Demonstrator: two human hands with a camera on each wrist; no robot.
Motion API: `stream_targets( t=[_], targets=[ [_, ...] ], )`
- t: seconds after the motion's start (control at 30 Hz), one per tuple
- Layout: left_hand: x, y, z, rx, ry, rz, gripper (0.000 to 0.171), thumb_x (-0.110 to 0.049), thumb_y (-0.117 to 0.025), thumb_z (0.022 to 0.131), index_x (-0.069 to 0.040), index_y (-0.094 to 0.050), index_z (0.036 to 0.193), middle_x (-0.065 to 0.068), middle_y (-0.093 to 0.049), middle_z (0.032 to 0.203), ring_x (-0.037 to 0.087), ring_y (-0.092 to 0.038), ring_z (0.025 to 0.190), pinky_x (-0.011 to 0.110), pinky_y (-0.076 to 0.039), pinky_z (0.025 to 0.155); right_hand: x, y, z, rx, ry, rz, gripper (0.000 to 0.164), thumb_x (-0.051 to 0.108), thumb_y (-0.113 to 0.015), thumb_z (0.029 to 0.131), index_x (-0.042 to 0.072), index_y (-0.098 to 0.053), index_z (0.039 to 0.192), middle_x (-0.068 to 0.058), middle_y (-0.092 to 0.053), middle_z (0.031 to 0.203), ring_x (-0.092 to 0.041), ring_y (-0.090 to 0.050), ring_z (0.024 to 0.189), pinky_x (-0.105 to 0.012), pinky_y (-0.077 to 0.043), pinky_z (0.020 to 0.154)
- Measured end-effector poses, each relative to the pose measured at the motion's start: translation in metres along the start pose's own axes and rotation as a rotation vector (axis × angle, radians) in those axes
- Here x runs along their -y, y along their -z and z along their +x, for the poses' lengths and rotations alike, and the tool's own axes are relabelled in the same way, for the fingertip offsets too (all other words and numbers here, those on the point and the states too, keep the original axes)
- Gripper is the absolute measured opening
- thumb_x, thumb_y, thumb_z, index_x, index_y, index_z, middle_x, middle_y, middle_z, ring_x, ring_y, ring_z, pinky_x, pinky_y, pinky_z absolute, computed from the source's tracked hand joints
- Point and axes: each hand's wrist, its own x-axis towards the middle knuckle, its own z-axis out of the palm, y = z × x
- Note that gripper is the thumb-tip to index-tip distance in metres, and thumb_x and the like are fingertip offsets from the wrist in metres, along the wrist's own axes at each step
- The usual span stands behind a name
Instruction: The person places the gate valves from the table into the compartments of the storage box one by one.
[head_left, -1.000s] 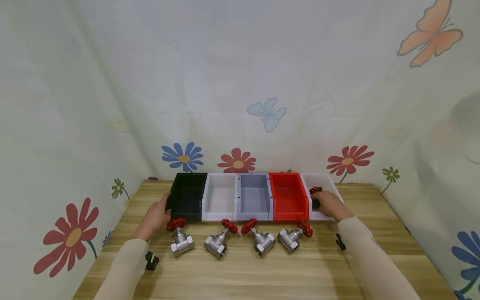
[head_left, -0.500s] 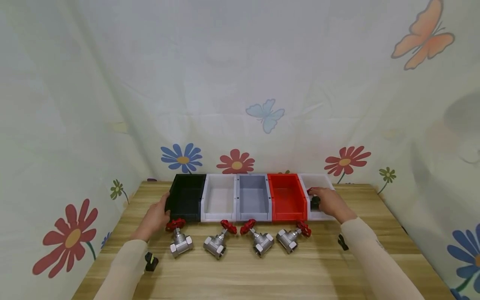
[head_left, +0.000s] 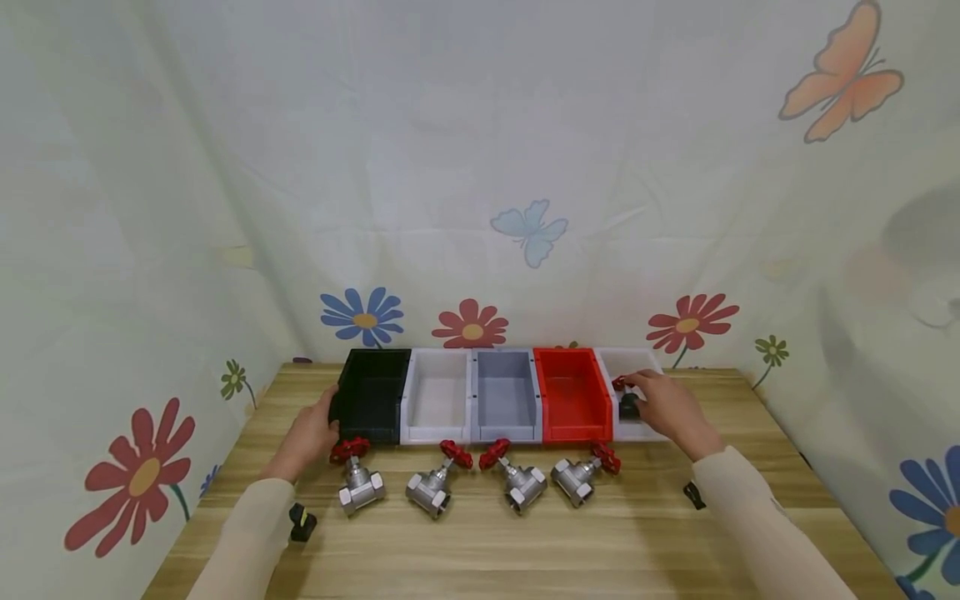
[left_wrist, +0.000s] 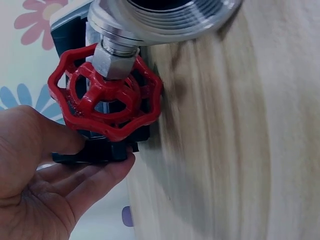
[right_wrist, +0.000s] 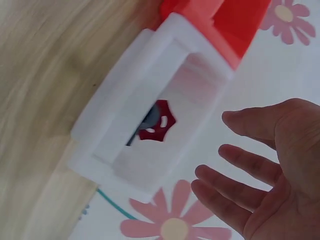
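My left hand [head_left: 306,433] grips the left wall of the black bin [head_left: 367,435], thumb inside and fingers outside in the left wrist view. Close by stands a steel valve [head_left: 362,490] whose red handwheel [left_wrist: 107,100] overlaps the bin there. Over the right-hand white bin [head_left: 639,431] is my right hand [head_left: 671,408], its fingers relaxed and apart in the right wrist view. Inside that bin lies a valve with a red handwheel [right_wrist: 161,122] and a dark body [head_left: 628,407], partly hidden by the bin's wall in the right wrist view.
A second white bin [head_left: 437,433], a grey bin [head_left: 507,433] and a red bin [head_left: 576,433] fill the row between. Several steel valves with red handwheels, such as one at the right [head_left: 576,481], lie before them on the wooden table [head_left: 480,554]. A flowered curtain [head_left: 420,150] hangs behind.
My right hand has let go of the valve in the right-hand white bin and drawn back slightly to the right. The left hand stays on the black bin.
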Motion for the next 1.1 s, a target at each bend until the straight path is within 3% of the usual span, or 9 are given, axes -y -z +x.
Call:
stream_targets(
  t=[0.17,0.37,0.67,0.9,1.1],
  targets=[
    [-0.001,0.003,0.001,-0.009,-0.012,0.005,0.064,-0.003,-0.054,0.091,0.01,-0.027,0.148,0.038,-0.062,0.113,0.031,-0.061,0.084,0.055,-0.052,0.086,0.008,0.01,-0.006,-0.024,0.021,-0.011,0.036,0.011,-0.071,0.087,0.007,-0.067,0.122,-0.017,-0.067,0.121,-0.032,-0.067,0.089,-0.05,-0.057,0.08],
    [0.0,0.003,0.003,-0.027,-0.018,0.015,0.063,-0.003,-0.054,0.09,0.011,-0.03,0.147,0.04,-0.057,0.124,0.037,-0.063,0.098,0.058,-0.049,0.092,0.021,0.023,-0.013,-0.075,0.042,-0.02,0.034,0.013,-0.071,0.087,0.008,-0.067,0.121,-0.016,-0.068,0.119,-0.031,-0.067,0.084,-0.048,-0.058,0.073],
    [0.003,0.001,0.003,-0.025,-0.037,0.017,0.065,0.0,-0.054,0.088,0.013,-0.031,0.147,0.04,-0.06,0.115,0.028,-0.06,0.083,0.055,-0.051,0.089,0.04,0.039,-0.027,-0.1,0.048,-0.015,0.04,0.018,-0.074,0.086,0.008,-0.065,0.124,-0.016,-0.067,0.121,-0.029,-0.066,0.079,-0.045,-0.058,0.069],
    [0.002,-0.002,0.003,-0.027,-0.044,0.021,0.066,0.0,-0.056,0.087,0.012,-0.031,0.147,0.035,-0.065,0.102,0.025,-0.055,0.075,0.048,-0.052,0.078,0.051,0.039,-0.042,-0.111,0.048,-0.015,0.048,0.022,-0.078,0.082,0.008,-0.065,0.126,-0.017,-0.067,0.123,-0.033,-0.068,0.087,-0.047,-0.059,0.068],
    [0.003,-0.002,0.003,-0.042,-0.036,0.017,0.065,0.0,-0.056,0.088,0.011,-0.032,0.147,0.04,-0.058,0.121,0.031,-0.061,0.09,0.056,-0.05,0.09,0.062,0.035,-0.049,-0.109,0.065,-0.012,0.052,0.023,-0.081,0.079,0.009,-0.065,0.127,-0.016,-0.069,0.119,-0.033,-0.069,0.089,-0.053,-0.058,0.067]
  ],
)
